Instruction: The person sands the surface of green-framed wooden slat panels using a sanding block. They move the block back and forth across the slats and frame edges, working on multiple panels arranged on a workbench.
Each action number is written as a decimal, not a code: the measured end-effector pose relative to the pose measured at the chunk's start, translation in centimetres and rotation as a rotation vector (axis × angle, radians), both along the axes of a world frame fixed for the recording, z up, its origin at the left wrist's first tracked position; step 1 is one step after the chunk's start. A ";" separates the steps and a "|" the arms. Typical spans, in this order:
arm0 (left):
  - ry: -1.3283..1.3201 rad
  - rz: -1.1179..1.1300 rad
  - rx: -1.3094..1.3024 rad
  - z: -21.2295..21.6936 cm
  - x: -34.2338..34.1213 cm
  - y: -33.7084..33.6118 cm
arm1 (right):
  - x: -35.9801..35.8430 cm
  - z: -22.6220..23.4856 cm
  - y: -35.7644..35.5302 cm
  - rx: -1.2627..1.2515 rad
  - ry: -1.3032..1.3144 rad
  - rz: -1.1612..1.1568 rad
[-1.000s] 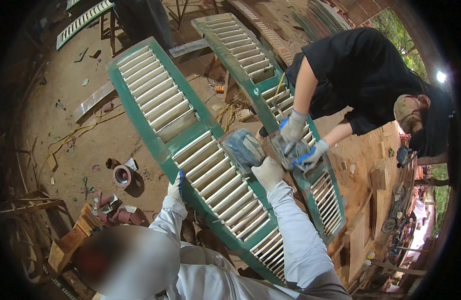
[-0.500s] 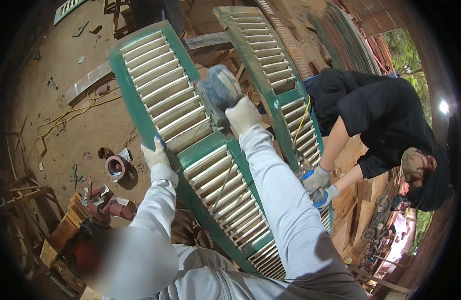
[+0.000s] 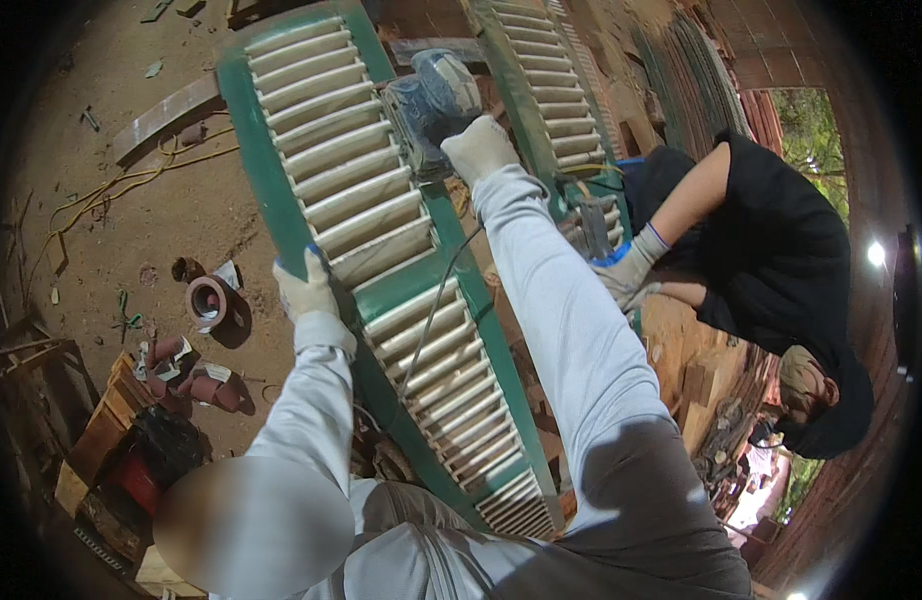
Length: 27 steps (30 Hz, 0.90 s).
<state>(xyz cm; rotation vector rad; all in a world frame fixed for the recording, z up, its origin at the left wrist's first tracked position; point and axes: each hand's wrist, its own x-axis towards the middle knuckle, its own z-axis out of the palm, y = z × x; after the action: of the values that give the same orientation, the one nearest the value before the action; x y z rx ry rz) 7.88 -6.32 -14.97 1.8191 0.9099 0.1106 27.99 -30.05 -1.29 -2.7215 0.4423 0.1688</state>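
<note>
Head view shows the gloved right hand point(image 3: 481, 148) gripping a blue sander point(image 3: 433, 100) on the green louvered shutter point(image 3: 381, 250), while the gloved left hand point(image 3: 306, 290) clasps its near edge.

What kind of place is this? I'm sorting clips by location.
Probably an open-air woodworking yard: a green louvered shutter under an electric sander in the right hand, a dirt floor, and a gloved co-worker at a second shutter.

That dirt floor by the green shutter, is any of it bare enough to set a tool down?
Yes: the floor between the yellow cord and the tape roll is bare. Lower left it is crowded with scraps and a crate. Right of the shutter, a co-worker fills the space.
</note>
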 end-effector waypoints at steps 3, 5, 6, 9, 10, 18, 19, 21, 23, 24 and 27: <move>0.019 0.008 -0.002 -0.8 0.2 -0.1 | -6.1 0.0 -2.2 0.015 0.015 -0.034; 0.035 0.029 0.010 -1.4 0.3 0.5 | -10.4 1.1 -2.7 0.029 0.099 -0.046; 0.024 0.028 0.009 -1.7 0.5 0.5 | -12.6 1.5 -3.3 0.009 0.107 -0.061; 0.005 0.019 0.027 -2.4 0.7 0.4 | -19.0 2.6 -5.1 -0.040 0.139 -0.113; 0.003 0.020 0.042 -2.7 0.7 0.7 | -20.8 2.6 -5.8 -0.043 0.157 -0.129; 0.030 0.010 0.098 -2.6 1.2 1.0 | -33.4 2.4 -11.6 -0.075 0.359 -0.213; 0.035 0.015 0.089 -2.6 1.2 1.1 | -33.8 2.6 -11.8 -0.058 0.384 -0.219; 0.019 0.006 0.091 -2.2 1.1 0.6 | -33.3 3.2 -11.4 -0.042 0.368 -0.221; -0.015 0.009 0.085 -2.2 1.0 0.8 | -30.8 3.4 -10.0 -0.039 0.278 -0.193; -0.041 0.017 0.075 -2.9 0.8 1.0 | -29.1 3.6 -9.1 -0.057 0.276 -0.193; -0.035 -0.004 0.020 -3.4 0.7 1.0 | -23.9 3.1 -7.3 -0.131 0.224 -0.174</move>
<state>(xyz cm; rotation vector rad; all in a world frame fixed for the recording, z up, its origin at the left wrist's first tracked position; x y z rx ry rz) 8.54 -5.33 -18.36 1.8317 0.8834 0.1497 4.04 -37.30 1.82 -2.7837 0.7763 0.4126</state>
